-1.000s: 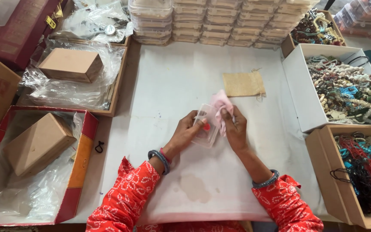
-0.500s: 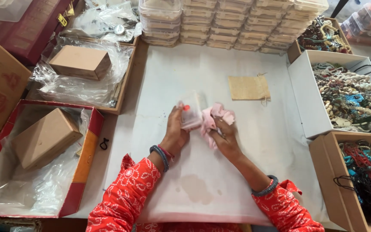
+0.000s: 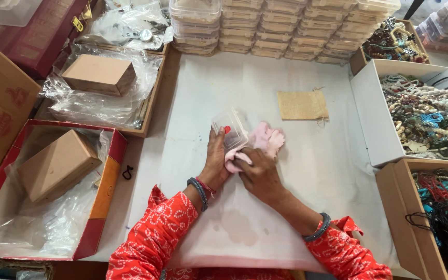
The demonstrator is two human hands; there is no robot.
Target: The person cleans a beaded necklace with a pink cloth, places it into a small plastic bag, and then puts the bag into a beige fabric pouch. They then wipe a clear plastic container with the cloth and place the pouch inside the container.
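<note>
Clear plastic box (image 3: 230, 128) gripped in left hand (image 3: 217, 158); pink cloth (image 3: 262, 140) pinched by right hand (image 3: 257, 173) alongside, burlap pouch (image 3: 302, 105) laid beyond on worktop (image 3: 312, 166).

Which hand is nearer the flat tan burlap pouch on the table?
Right. The right hand lies below-left of the pouch, on pink cloth; the left hand is farther left.

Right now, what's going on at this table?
A person in red sleeves holds a small clear plastic box tilted in the left hand. The right hand presses a pink cloth against it, over the white table cover. A tan pouch lies beyond, with boxes of beaded strands on the right.
</note>
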